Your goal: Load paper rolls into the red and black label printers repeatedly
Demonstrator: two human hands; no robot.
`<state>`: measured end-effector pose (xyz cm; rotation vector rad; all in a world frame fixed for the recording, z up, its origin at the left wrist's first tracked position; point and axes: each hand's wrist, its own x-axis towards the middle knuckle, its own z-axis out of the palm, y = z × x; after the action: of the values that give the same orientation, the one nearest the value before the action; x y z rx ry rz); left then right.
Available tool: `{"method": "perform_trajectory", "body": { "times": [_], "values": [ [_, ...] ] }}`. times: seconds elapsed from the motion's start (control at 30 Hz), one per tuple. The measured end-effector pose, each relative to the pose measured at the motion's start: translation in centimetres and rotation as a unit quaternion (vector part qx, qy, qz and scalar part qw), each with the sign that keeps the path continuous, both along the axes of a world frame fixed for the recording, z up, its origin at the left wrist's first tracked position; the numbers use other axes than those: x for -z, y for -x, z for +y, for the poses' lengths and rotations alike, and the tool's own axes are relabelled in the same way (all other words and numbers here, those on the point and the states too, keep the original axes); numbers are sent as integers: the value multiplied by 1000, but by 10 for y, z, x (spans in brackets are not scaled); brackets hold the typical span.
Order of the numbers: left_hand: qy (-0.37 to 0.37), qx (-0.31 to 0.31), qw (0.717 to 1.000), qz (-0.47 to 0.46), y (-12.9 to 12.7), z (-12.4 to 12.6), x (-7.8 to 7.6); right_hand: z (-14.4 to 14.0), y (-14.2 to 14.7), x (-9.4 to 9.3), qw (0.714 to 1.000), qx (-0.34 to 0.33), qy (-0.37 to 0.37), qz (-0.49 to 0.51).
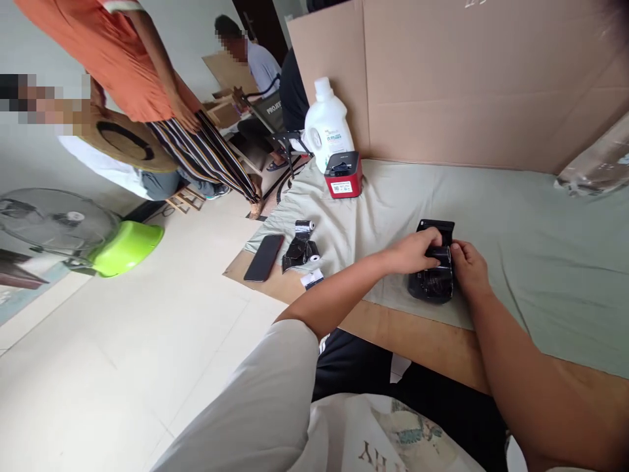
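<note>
A black device like a small receipt printer (430, 286), its lid (445, 226) raised, sits on the cloth near the table's front edge. A shiny black roll (441, 257) lies in its opening. My left hand (417, 250) reaches over from the left, fingers curled on the roll. At the device's right side, my right hand (470, 265) is closed with thumb and fingers gripping its edge. The fingers partly cover the inside of the device. Left of my forearm lie small rolls in torn black wrapping (301, 252) and a small white-and-dark piece (311, 278).
A phone (264, 257) lies by the table's left corner. A red-and-black box (343, 176) stands before a white jug (328, 124). A cardboard panel (457, 85) borders the back. Several people are left of the table, near a fan (54, 219) and green basin (130, 249).
</note>
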<state>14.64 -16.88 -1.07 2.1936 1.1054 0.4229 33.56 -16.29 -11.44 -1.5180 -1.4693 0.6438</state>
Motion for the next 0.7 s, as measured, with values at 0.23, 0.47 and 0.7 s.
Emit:
{"method": "perform_trajectory", "body": {
  "times": [0.23,0.47,0.7],
  "values": [
    [160,-4,987,26,135,-5,-14,1,0,6,1000,10,-11,15],
    [127,-144,961,200,200,-16,0,3,0,11,999,6,-1,34],
    [54,-150,945,286,231,-20,-8,4,-1,13,999,-1,-7,37]
  ]
}}
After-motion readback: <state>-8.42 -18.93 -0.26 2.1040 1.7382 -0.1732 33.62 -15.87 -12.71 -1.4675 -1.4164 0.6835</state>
